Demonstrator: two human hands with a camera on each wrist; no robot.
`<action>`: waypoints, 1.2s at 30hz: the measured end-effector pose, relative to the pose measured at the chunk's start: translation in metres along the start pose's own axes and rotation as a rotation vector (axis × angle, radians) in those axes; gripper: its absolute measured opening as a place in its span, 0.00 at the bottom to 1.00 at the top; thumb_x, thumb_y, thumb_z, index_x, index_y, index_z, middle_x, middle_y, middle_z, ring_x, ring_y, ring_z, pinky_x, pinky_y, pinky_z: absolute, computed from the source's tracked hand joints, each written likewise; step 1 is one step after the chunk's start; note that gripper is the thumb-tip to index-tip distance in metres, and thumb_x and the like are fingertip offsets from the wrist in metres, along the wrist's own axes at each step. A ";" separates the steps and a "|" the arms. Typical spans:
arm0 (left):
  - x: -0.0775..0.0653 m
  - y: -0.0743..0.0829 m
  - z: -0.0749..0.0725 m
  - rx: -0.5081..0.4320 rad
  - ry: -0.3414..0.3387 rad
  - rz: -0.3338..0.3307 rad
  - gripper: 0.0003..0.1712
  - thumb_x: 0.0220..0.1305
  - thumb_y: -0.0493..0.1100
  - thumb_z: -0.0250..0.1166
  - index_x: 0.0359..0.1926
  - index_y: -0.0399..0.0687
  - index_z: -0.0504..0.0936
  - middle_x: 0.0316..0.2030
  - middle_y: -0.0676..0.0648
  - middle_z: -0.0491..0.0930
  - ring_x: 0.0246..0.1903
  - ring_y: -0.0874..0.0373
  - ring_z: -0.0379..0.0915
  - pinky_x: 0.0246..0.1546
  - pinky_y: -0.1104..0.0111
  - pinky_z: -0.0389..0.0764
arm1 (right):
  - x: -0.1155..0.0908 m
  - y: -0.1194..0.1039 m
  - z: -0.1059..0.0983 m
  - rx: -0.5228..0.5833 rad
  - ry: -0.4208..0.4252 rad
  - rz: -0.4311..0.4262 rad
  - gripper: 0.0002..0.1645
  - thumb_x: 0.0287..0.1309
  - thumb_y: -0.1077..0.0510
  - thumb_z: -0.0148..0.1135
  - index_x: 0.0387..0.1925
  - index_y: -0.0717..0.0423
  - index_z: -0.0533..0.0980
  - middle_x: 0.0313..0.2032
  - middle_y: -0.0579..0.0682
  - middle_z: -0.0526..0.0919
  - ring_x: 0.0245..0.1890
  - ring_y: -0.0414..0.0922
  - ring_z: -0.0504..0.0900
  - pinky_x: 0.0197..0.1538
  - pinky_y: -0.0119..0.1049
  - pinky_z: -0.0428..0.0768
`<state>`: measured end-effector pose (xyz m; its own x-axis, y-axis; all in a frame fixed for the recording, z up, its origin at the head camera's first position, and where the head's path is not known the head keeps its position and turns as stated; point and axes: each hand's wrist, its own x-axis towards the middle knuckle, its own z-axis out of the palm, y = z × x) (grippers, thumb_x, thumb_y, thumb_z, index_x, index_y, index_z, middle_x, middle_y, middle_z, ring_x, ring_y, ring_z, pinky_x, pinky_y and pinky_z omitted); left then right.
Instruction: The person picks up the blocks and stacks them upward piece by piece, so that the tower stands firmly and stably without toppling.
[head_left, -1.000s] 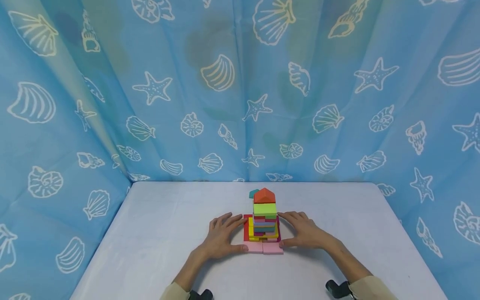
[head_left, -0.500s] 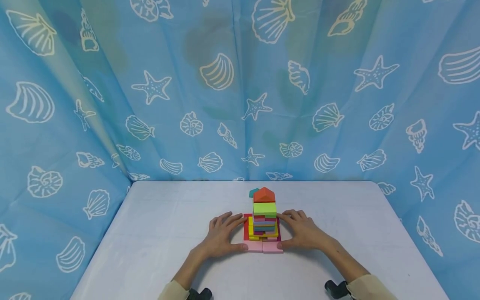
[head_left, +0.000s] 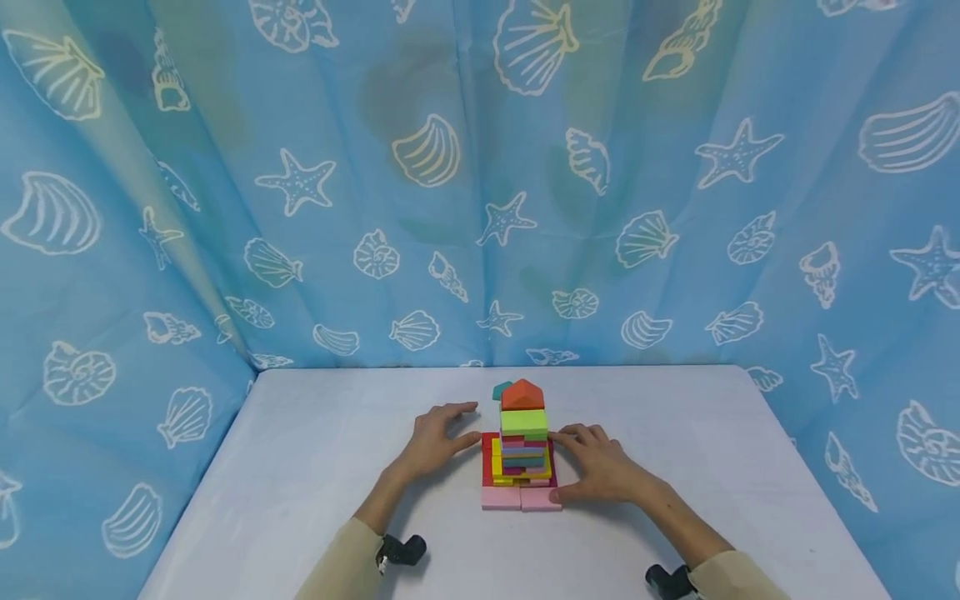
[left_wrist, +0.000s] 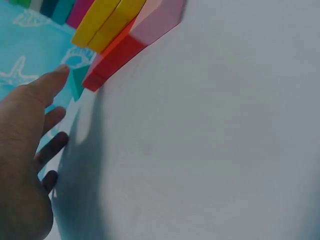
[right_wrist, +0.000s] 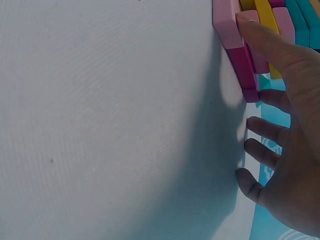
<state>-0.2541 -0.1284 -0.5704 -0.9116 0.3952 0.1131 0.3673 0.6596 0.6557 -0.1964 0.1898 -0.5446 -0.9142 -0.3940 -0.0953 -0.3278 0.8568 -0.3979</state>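
Note:
A tower of coloured blocks stands mid-table, with a lime-green block (head_left: 523,422) and an orange roof-shaped block (head_left: 522,394) at its top. Its lowest layer has a red block (left_wrist: 114,60) on the left, a magenta block (right_wrist: 243,70) on the right and two pink blocks (head_left: 500,498) in front. My left hand (head_left: 437,439) hovers just left of the tower, fingers extended, holding nothing. To the right, my right hand (head_left: 603,469) has its fingers spread, the thumb on the front pink block (right_wrist: 227,25) and the index fingertip beside the magenta block's far end.
A teal block (head_left: 501,390) shows behind the tower. The white-covered table (head_left: 322,442) is bounded at the back and sides by a blue shell-print curtain (head_left: 337,292). Each wrist carries a black camera mount (head_left: 405,551).
My left hand has come away from the base, up and a little to the left, its thumb leaving the pink block. The right hand keeps its place at the tower. The head view has shifted slightly.

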 end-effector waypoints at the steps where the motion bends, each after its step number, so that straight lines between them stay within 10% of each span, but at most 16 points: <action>1: 0.005 -0.002 0.000 -0.003 0.013 -0.007 0.34 0.64 0.60 0.68 0.69 0.59 0.74 0.64 0.54 0.76 0.65 0.53 0.68 0.67 0.42 0.60 | 0.000 0.000 0.001 -0.001 -0.002 0.000 0.58 0.36 0.30 0.78 0.71 0.41 0.69 0.66 0.51 0.70 0.66 0.57 0.64 0.60 0.63 0.72; 14: 0.050 -0.002 0.015 0.084 0.089 -0.113 0.27 0.64 0.57 0.70 0.63 0.62 0.80 0.57 0.54 0.81 0.56 0.55 0.71 0.54 0.52 0.62 | -0.002 0.001 0.003 -0.005 0.010 -0.015 0.58 0.36 0.29 0.77 0.71 0.42 0.69 0.66 0.51 0.70 0.66 0.57 0.64 0.59 0.62 0.72; 36: 0.073 0.017 0.024 0.165 0.117 -0.215 0.24 0.62 0.57 0.71 0.59 0.69 0.83 0.48 0.51 0.80 0.53 0.50 0.70 0.55 0.46 0.60 | -0.002 0.004 0.005 -0.023 0.026 -0.020 0.59 0.36 0.28 0.77 0.71 0.40 0.68 0.65 0.49 0.71 0.65 0.55 0.64 0.57 0.58 0.74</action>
<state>-0.3096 -0.0730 -0.5694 -0.9834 0.1646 0.0761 0.1793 0.8192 0.5448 -0.1950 0.1922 -0.5501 -0.9130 -0.4030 -0.0635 -0.3516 0.8562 -0.3786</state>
